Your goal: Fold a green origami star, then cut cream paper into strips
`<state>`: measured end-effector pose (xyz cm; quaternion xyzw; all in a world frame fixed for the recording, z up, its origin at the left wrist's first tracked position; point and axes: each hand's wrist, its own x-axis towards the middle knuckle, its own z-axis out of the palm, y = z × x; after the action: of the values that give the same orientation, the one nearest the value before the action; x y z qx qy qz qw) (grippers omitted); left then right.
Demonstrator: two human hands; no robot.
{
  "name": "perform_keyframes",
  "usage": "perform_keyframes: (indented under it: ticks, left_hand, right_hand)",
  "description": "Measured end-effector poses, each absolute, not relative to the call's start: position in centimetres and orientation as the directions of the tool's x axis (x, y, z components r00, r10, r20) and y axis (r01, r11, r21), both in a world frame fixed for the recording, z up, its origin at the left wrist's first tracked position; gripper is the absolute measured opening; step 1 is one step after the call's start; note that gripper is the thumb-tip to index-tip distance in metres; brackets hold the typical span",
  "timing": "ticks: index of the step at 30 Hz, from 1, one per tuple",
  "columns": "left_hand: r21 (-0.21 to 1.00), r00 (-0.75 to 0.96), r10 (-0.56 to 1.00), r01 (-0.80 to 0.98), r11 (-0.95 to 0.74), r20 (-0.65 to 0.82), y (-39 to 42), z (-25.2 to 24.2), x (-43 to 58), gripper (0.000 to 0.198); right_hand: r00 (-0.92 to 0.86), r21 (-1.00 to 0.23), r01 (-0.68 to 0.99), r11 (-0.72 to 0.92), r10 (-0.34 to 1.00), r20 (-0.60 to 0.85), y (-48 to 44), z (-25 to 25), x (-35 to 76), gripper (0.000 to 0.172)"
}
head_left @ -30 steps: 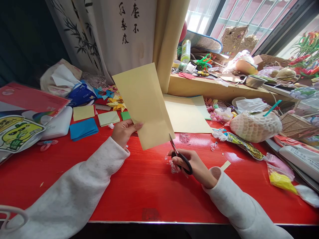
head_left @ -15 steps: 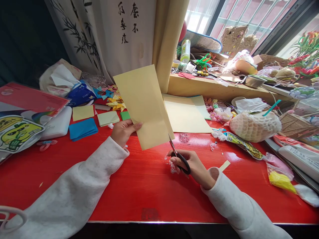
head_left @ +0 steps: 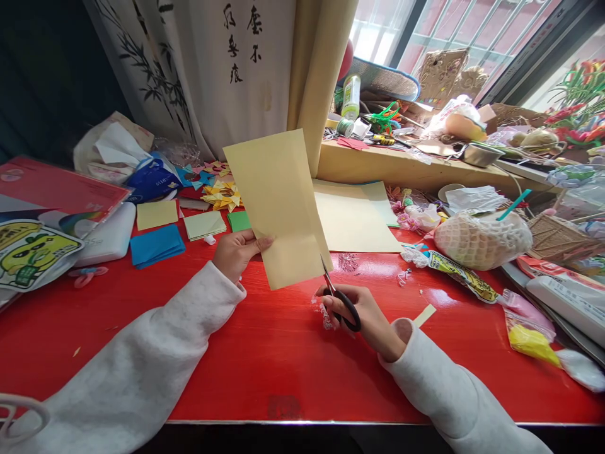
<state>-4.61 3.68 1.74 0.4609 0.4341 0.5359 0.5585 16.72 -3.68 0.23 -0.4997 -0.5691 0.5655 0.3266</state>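
Note:
My left hand [head_left: 240, 253] pinches a pale yellow sheet of paper [head_left: 276, 195] by its lower left edge, holding it tilted above the red table. Black-handled scissors [head_left: 347, 309] are gripped in my right hand [head_left: 366, 318]. Their blades meet the sheet's lower right edge, near its bottom corner. Behind the held sheet lies a stack of larger pale yellow paper [head_left: 354, 217]. A narrow paper strip [head_left: 424, 315] rests beside my right sleeve.
Small stacks of blue paper [head_left: 158, 246], pale green paper [head_left: 205, 225] and yellow paper [head_left: 157, 215] lie left of my hand. Folded yellow pieces [head_left: 221, 195] are behind them. A netted wrapped thing with a straw [head_left: 483, 239] stands right. Clutter fills the windowsill [head_left: 401, 161].
The held sheet has shifted slightly to the right and down, onto the scissors. My left hand moved a little right with it; my right hand stays nearly in place.

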Motion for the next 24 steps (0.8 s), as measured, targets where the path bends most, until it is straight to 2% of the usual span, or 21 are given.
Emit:
perform_keyframes:
  ticks: [24]
  left_hand:
    - [0.974,0.066,0.997,-0.219,0.064,-0.051,3.06,2.39,-3.82,0.031]
  right_hand:
    - [-0.229,-0.985,0.150,-0.080,0.967,-0.113,-3.86,0.53,15.79,0.029]
